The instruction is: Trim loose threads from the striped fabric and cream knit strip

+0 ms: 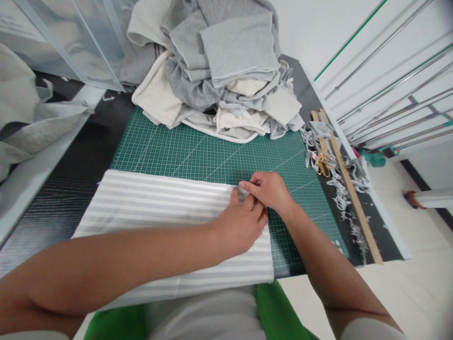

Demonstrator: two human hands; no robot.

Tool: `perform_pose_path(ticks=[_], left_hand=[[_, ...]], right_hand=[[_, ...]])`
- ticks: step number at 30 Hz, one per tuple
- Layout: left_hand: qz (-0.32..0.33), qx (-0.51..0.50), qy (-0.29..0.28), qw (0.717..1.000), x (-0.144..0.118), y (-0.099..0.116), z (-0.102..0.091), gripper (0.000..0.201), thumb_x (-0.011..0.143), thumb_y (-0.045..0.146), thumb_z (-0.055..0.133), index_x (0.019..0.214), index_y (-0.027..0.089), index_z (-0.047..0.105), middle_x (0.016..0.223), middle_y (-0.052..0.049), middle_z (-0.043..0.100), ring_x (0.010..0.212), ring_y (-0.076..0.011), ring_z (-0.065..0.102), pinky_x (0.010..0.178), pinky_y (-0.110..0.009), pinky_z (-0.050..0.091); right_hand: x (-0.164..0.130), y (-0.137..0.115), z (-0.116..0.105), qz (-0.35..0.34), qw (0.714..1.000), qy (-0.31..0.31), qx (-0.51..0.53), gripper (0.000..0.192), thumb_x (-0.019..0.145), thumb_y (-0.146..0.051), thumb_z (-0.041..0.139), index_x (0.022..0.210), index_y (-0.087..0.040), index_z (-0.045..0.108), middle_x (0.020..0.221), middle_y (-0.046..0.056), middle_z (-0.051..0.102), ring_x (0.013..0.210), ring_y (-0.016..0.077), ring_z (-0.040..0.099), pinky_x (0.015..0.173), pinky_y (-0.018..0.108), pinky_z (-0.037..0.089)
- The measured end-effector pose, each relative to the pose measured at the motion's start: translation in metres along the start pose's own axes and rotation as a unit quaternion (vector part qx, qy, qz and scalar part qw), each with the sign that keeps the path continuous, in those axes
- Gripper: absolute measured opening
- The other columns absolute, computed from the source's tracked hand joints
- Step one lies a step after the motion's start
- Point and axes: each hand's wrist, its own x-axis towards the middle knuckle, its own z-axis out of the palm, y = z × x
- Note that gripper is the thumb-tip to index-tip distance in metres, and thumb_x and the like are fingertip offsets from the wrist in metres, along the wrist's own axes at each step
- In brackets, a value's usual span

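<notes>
A folded grey-and-white striped cloth (148, 205) lies flat at the front of a green cutting mat (198, 158). My left hand (244, 224) rests palm down near the cloth's far right corner, fingers spread, the index finger close to the far edge. Just beyond it, my right hand (265, 189) is closed in a pinch at that same edge. A thin, shiny sliver shows at its thumb tip; whether it is a small tool or the cloth's edge I cannot make out. The right fingers partly hide the corner.
A heap of grey and cream fabric pieces (240, 47) covers the mat's back. Along the right lie gold-handled scissors (321, 165), wooden strips (354, 198) and thread scraps (340, 198). Pale cloth (21, 94) hangs at left; metal rods (382, 108) lean against the wall.
</notes>
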Motion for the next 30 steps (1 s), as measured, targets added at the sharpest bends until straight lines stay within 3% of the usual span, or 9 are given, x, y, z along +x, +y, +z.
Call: perform_pose_path(ticks=[6,14,30], left_hand=[[0.002,-0.003,0.003,1.000,-0.007,-0.005,-0.002,0.048,0.094,0.037,0.045,0.136,0.015,0.048,0.140,-0.016,0.047,0.129,-0.0370,0.038,0.102,-0.062,0.031],[0.071,-0.021,0.010,0.997,-0.025,-0.031,0.000,0.048,0.094,0.046,0.043,0.132,0.017,0.051,0.144,-0.014,0.044,0.136,-0.0318,0.035,0.110,-0.050,0.024],[0.074,-0.070,0.038,0.994,-0.026,-0.040,0.004,0.049,0.094,0.047,0.043,0.131,0.017,0.052,0.137,-0.013,0.050,0.132,-0.0297,0.039,0.112,-0.048,0.022]], right_hand=[[0.000,0.001,0.000,-0.001,1.000,-0.003,0.017,0.045,0.080,-0.061,0.058,0.059,-0.021,0.060,0.058,-0.001,0.062,0.053,0.0116,0.049,0.052,0.026,0.029],[-0.001,0.001,0.001,0.004,1.000,-0.007,0.022,0.045,0.080,-0.059,0.057,0.058,-0.021,0.060,0.055,-0.001,0.060,0.051,0.0114,0.047,0.051,0.025,0.028],[0.000,-0.005,0.005,-0.006,1.000,-0.007,0.002,0.043,0.081,-0.059,0.058,0.061,-0.021,0.060,0.055,-0.001,0.062,0.052,0.0115,0.051,0.053,0.025,0.032]])
